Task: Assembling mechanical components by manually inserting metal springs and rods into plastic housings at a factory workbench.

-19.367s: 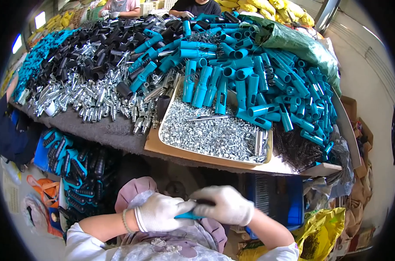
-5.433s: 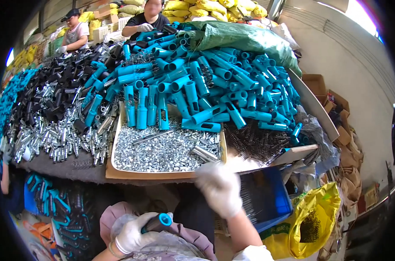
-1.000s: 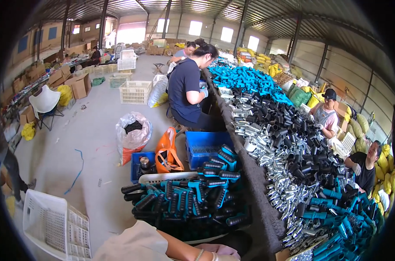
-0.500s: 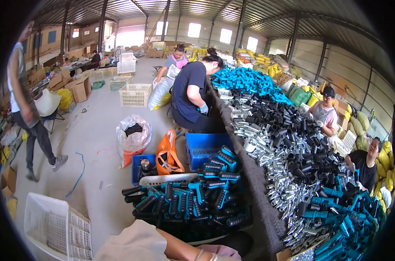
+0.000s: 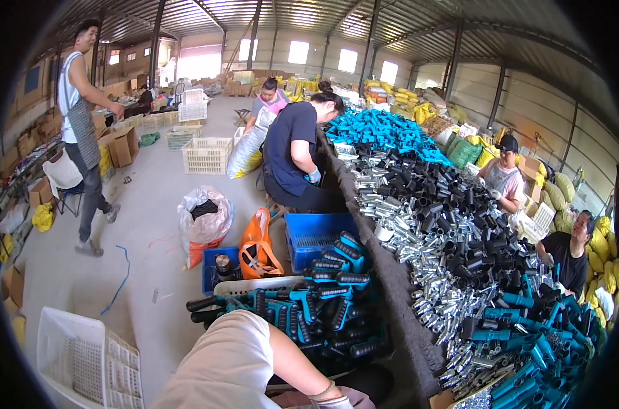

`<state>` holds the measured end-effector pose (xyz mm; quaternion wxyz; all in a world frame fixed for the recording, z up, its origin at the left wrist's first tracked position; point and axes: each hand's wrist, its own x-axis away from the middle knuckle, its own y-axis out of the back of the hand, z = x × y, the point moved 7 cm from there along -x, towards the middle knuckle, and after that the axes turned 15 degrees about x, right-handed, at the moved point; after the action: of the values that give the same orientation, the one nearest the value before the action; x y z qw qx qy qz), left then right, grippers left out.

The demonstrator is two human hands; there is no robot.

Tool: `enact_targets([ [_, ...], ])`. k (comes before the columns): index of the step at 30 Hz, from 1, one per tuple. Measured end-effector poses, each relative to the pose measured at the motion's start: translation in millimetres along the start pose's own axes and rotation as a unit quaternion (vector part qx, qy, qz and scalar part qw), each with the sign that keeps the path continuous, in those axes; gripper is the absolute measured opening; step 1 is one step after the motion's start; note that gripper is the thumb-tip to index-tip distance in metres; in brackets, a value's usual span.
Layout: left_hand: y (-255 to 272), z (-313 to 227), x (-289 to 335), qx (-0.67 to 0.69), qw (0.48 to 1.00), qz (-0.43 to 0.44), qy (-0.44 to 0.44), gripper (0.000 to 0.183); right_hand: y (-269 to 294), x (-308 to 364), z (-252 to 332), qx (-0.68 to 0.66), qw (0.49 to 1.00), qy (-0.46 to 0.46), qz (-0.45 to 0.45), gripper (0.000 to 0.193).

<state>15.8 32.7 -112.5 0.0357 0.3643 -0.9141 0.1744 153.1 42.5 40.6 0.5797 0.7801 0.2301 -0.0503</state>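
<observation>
My left forearm in a pale sleeve (image 5: pixel 231 358) comes in from the lower edge and crosses toward the right. A band circles its wrist. Only a sliver of my left hand (image 5: pixel 335 402), in a whitish glove, shows at the bottom rim, over my lap. Its fingers are cut off, so whether it holds anything is hidden. My right hand is out of the picture. Just beyond my forearm, teal tool bodies with ribbed black grips (image 5: pixel 309 307) lie heaped in a pale crate (image 5: pixel 251 285).
To my right, a long dark-edged table (image 5: pixel 391 286) bears heaped metal parts (image 5: pixel 429 290), black sleeves (image 5: pixel 452 211) and teal housings (image 5: pixel 391 133). A blue crate (image 5: pixel 317 225), orange bag (image 5: pixel 258 249) and white basket (image 5: pixel 70 341) stand on the floor. Several people work nearby; one person (image 5: pixel 84 136) stands at left.
My left forearm has swung up and forward, covering part of the heaped tool bodies. The person at left has moved farther off and into fuller view. The whole view has shifted slightly.
</observation>
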Motion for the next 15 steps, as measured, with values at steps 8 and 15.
enact_targets([
  [8,4.7,-25.8,8.6,-0.126,0.988,-0.056,-0.07,0.039,-18.6,13.7,-6.2,-0.041,0.993,-0.108,0.014,0.046],
  [15,-12.4,-112.3,27.7,-0.617,0.75,-0.168,-0.168,0.042,-66.1,56.3,-30.8,-0.57,0.625,-0.529,0.068,0.056],
])
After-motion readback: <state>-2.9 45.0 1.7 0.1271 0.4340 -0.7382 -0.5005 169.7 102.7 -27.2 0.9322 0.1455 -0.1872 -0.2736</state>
